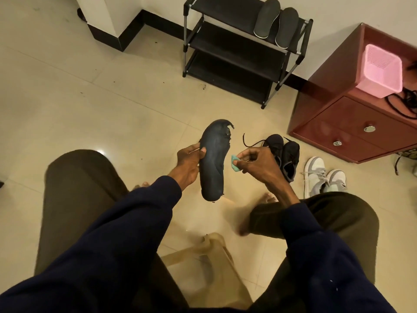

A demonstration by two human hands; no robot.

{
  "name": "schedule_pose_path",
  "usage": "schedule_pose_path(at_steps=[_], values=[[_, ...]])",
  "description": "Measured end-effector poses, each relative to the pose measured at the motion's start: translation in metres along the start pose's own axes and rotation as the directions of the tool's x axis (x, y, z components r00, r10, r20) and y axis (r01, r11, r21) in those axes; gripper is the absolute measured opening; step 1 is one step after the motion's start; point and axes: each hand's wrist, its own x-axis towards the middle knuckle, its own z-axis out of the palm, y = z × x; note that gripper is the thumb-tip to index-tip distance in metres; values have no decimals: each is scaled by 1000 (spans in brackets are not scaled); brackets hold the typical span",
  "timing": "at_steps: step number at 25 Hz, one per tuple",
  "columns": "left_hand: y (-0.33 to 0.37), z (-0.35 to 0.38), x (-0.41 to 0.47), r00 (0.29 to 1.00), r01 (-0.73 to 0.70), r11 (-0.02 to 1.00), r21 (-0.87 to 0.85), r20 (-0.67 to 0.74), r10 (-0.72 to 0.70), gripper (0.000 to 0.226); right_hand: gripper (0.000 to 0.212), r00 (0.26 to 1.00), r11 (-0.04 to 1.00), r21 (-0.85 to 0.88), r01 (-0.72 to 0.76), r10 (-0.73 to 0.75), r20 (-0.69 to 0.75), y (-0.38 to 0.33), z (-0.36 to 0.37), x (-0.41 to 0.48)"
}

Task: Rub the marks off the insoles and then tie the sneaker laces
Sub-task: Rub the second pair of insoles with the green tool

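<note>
- The person sits low with knees apart. The left hand [189, 161] holds the dark insole [213, 163] up between them, well above the floor tiles. The thumb presses on the face near the toe half and the fingers curl round the back edge.
- The right hand [259, 163] comes in just beside the insole's right edge. Its thumb and forefinger pinch a small teal eraser [235, 163], and the other fingers fan out loosely, gripping nothing.
- From here I can't tell whether the eraser is touching the edge or just shy of it.
- Now the rubbing. That insole looks thin and floppy, so I'd want the left fingers right behind the patch being worked, or it will simply bend away.
- Short, firm strokes should do it, running away from the gripping thumb rather than towards it.
- Careful at the toe end, which is ragged and torn. Rubbing against those flaps could rip them further, so go light there and stroke outward.
- I can't pick out any marks on the dark surface in this light. Tilting the face towards the brighter side would help find them.
- Two more insoles [276, 23] lean on the top shelf of the black shoe rack [221, 7] by the wall, well apart from the hands.
- The dark sneakers [282, 154] sit on the floor just beyond the right hand, with a loose lace [252, 143] trailing over the tile. A grey-and-white pair [322, 177] stands beside them, so the tying is not yet done.
</note>
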Motion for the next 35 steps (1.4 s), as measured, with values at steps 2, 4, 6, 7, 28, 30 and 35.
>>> schedule_pose_path(at_steps=[2, 4, 6, 7, 28, 30, 35], values=[[-5, -3, 32, 998, 17, 999, 27, -54, -16, 30, 13, 996, 995, 56, -82, 83, -22, 19, 9, 25], [-15, -8, 69, 991, 41, 998, 44, -127, -35, 26, 14, 976, 970, 150, -193, 206, -70, 48, 24, 53], [-27, -13, 104, 975, 69, 995, 69, -215, -53, 19, 15, 948, 937, 223, -269, 298, -108, 82, 41, 78], [-33, -15, 121, 965, 83, 994, 72, -255, -62, 17, 15, 938, 922, 256, -291, 328, -116, 98, 49, 88], [-174, -58, 297, 714, -72, 659, 749, -422, 558, 48, 16, 880, 826, 357, -436, 474, -23, 245, 141, 180], [-198, -46, 290, 775, -202, 577, 791, -231, 588, 34, 17, 882, 831, 351, -431, 470, -27, 248, 143, 181], [-245, -5, 279, 897, 34, 273, 962, -149, 415, 59, 21, 879, 833, 351, -428, 474, -52, 257, 140, 178]])
